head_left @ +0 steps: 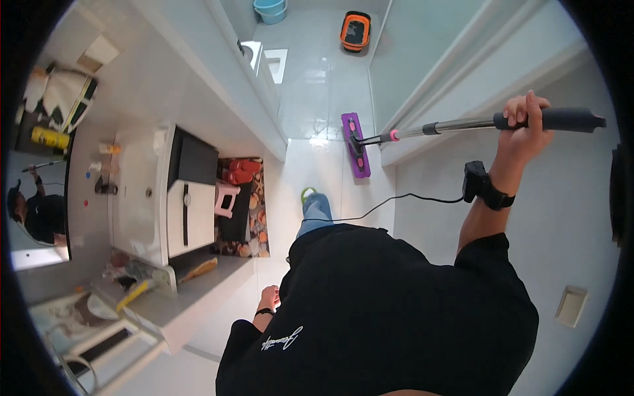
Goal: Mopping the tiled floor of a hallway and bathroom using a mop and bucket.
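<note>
My right hand [526,132] is closed around the dark grip of a flat mop [456,125], raised at the right. Its metal pole slants down to a purple mop head [355,145] lying on the floor at a doorway. A black device is strapped to my right wrist, and a cable runs from it to my body. My left hand [271,295] hangs low at my left side, beside my black shirt. Its fingers are partly hidden by the shirt, and nothing shows in it. One foot in a green slipper [308,194] stands behind the mop head.
Past the doorway, a grey-tiled room holds a blue bucket [271,10] and an orange basin [356,32]. A glass panel [413,59] bounds it. At left are a white washbasin cabinet [191,218], a mirror [36,204], a pink stool [226,199], red slippers [242,171] and a patterned mat [254,231].
</note>
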A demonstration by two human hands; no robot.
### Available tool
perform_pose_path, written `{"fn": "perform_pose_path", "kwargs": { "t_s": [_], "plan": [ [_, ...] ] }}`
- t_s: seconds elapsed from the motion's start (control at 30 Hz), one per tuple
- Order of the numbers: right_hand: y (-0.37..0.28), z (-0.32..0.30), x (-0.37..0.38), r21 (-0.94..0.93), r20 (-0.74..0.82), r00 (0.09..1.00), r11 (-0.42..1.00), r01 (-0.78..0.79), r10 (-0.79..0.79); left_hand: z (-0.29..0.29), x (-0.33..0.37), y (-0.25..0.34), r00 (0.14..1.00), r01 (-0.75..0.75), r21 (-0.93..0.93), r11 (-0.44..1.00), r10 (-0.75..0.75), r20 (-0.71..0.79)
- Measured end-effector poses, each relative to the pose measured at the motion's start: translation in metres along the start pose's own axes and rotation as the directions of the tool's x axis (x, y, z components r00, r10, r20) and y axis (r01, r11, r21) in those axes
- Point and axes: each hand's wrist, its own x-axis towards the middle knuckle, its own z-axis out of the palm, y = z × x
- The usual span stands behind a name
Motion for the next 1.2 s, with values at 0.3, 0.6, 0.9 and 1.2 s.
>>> {"fn": "perform_pose_path", "kwargs": {
  "t_s": [0.3,0.6,0.9,1.2],
  "plan": [
    [0.100,0.037,0.169,-0.013,-0.045,0.989,0.990,0.143,-0.144,-0.067,0.094,0.351,0.997,-0.065,-0.390,0.918,0.040,-0.072],
    [0.219,0.076,0.256,-0.049,-0.121,0.977,0.984,0.173,-0.178,-0.077,0.187,0.540,0.963,-0.257,-0.220,0.941,0.268,0.022],
    [0.326,0.118,0.372,-0.065,-0.097,0.980,0.984,0.168,-0.173,-0.077,0.233,0.607,0.885,-0.460,0.207,0.864,0.464,0.029],
    [0.446,0.134,0.507,-0.117,-0.221,0.947,0.970,0.212,-0.233,-0.091,0.318,0.770,0.895,-0.433,0.456,0.777,0.429,0.119]
  ]
}}
